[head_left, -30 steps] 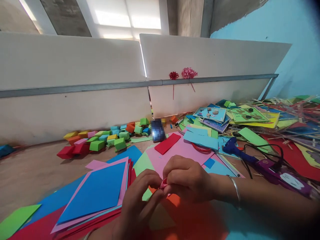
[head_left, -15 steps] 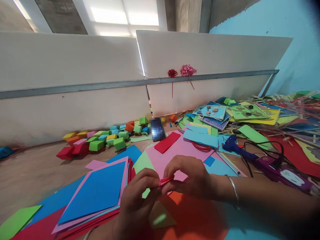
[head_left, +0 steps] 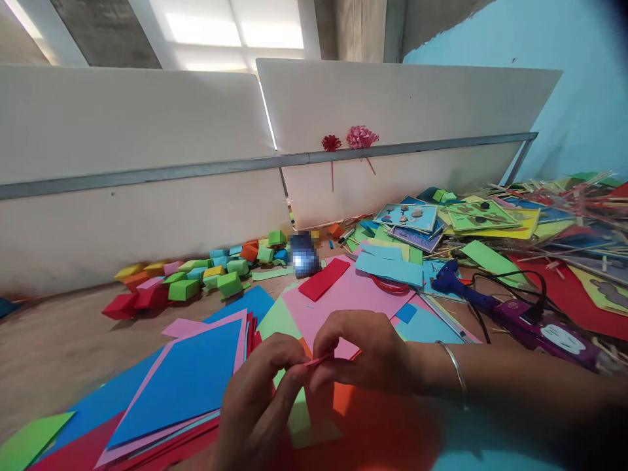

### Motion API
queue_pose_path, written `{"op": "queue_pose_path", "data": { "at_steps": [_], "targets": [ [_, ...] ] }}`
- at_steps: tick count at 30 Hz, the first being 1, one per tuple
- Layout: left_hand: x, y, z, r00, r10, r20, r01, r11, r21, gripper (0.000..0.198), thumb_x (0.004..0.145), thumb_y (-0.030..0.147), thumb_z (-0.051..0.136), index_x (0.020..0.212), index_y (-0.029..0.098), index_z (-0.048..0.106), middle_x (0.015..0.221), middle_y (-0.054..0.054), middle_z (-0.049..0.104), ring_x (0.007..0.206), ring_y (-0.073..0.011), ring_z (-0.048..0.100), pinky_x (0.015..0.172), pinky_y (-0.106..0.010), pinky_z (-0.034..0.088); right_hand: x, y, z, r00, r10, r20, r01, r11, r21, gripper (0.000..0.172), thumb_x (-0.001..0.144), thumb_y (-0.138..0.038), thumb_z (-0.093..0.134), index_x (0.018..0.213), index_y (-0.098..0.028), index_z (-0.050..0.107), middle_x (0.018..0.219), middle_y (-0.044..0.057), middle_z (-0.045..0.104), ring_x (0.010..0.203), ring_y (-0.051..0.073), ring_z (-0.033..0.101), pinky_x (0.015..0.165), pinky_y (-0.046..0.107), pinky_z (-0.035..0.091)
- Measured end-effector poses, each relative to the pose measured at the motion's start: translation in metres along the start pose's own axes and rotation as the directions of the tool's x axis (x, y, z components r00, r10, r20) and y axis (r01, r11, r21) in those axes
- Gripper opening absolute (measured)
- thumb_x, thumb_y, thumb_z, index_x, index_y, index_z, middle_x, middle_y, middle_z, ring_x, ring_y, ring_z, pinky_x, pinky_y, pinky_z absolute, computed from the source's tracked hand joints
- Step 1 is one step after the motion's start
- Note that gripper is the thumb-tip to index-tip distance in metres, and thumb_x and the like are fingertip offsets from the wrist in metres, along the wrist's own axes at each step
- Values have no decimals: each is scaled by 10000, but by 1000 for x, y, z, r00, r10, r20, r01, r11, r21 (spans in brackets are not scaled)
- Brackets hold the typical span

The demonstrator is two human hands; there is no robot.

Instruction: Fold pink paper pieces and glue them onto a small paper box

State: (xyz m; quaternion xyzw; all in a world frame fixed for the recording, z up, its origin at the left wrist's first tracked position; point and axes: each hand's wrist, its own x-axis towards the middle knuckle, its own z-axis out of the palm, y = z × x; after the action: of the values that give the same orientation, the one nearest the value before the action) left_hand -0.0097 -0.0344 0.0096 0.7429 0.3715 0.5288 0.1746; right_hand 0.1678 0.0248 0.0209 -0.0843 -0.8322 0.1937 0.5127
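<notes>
Between both hands is a small pink paper piece (head_left: 314, 362), pinched at its two ends and mostly covered by fingers. My left hand (head_left: 265, 392) has thumb and forefinger closed on its left end. From the other side my right hand (head_left: 363, 347), with a silver bangle at the wrist, grips the right end. Beneath the hands lie an orange sheet (head_left: 377, 418) and a light green sheet (head_left: 301, 418). A stack of paper topped by a blue sheet (head_left: 181, 379) sits left of my left hand. Beyond the hands is a large pink sheet (head_left: 353, 294) with a red strip (head_left: 324, 279) on it.
Coloured paper cubes (head_left: 184, 289) cluster at the back left by the white board (head_left: 147, 229). On the right are a purple glue gun (head_left: 530, 324) with a cable, picture cards (head_left: 407, 217) and piled sticks (head_left: 579, 203). Two paper flowers (head_left: 362, 137) are fixed to the metal rail.
The pink paper piece now looks thinner and flatter between my fingers. Both hands have shifted slightly left in view, along with the whole scene.
</notes>
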Motion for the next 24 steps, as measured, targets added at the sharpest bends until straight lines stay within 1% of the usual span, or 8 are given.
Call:
{"op": "queue_pose_path", "data": {
  "at_steps": [4, 5, 7, 10, 13, 16, 20, 24],
  "targets": [
    [-3, -3, -1, 999, -15, -43, 16, 1000, 7, 152, 956, 239, 508, 818, 230, 570, 705, 24, 554, 631, -109, 536, 570, -195, 464, 1, 0, 1, 991, 134, 7, -134, 988, 78, 378, 862, -518, 628, 927, -148, 584, 739, 21, 637, 636, 99, 557, 608, 217, 508],
    [-4, -4, -1, 999, -4, -50, 5, 1000, 10, 158, 956, 242, 510, 808, 227, 563, 698, 25, 546, 622, -107, 527, 565, -195, 459, 1, 0, 2, 984, 179, 19, -180, 978, 102, 380, 874, -519, 612, 926, -143, 593, 735, 26, 636, 634, 102, 554, 607, 224, 506],
    [-4, -5, 0, 999, -5, -54, 6, 1000, 12, 171, 953, 251, 518, 790, 222, 559, 681, 26, 534, 602, -105, 513, 551, -194, 448, 0, 0, 2, 969, 241, 51, -246, 960, 136, 357, 914, -491, 562, 831, -147, 604, 687, 21, 616, 608, 100, 538, 580, 221, 482],
    [-2, -6, 1, 994, -103, -46, 102, 995, -24, 201, 950, 293, 528, 768, 215, 564, 673, 21, 527, 604, -109, 504, 543, -195, 434, 0, -1, 3, 959, 274, 75, -282, 951, 129, 410, 945, -446, 510, 649, -164, 547, 594, 5, 560, 561, 95, 497, 537, 212, 430],
    [0, -7, 1, 974, -227, -24, 222, 967, -123, 256, 938, 361, 544, 736, 207, 570, 666, 19, 514, 600, -110, 483, 532, -192, 430, -1, 0, 3, 944, 320, 78, -326, 940, 96, 436, 929, -461, 529, 604, -171, 501, 566, -7, 526, 530, 88, 452, 501, 206, 386],
    [2, -9, 1, 940, -342, 4, 334, 915, -227, 292, 916, 403, 571, 713, 194, 582, 652, 22, 504, 572, -100, 453, 513, -181, 424, 0, 1, 3, 920, 381, 89, -388, 918, 81, 447, 912, -486, 548, 599, -177, 472, 568, -18, 506, 514, 81, 421, 480, 199, 355],
    [3, -13, 2, 917, -399, 7, 383, 874, -298, 313, 875, 442, 622, 700, 183, 604, 640, 24, 507, 570, -92, 450, 517, -170, 422, 0, 3, 2, 906, 414, 83, -421, 903, 91, 367, 894, -386, 565, 607, -178, 468, 583, -24, 503, 528, 82, 425, 494, 197, 354],
    [2, -17, 1, 896, -441, 48, 430, 839, -333, 282, 823, 469, 680, 792, 191, 653, 729, 11, 581, 574, -83, 458, 511, -168, 411, 0, 5, 1, 899, 428, 92, -437, 893, 109, 264, 862, -272, 563, 624, -168, 515, 601, -20, 528, 549, 84, 452, 521, 200, 366]
  ]
}}
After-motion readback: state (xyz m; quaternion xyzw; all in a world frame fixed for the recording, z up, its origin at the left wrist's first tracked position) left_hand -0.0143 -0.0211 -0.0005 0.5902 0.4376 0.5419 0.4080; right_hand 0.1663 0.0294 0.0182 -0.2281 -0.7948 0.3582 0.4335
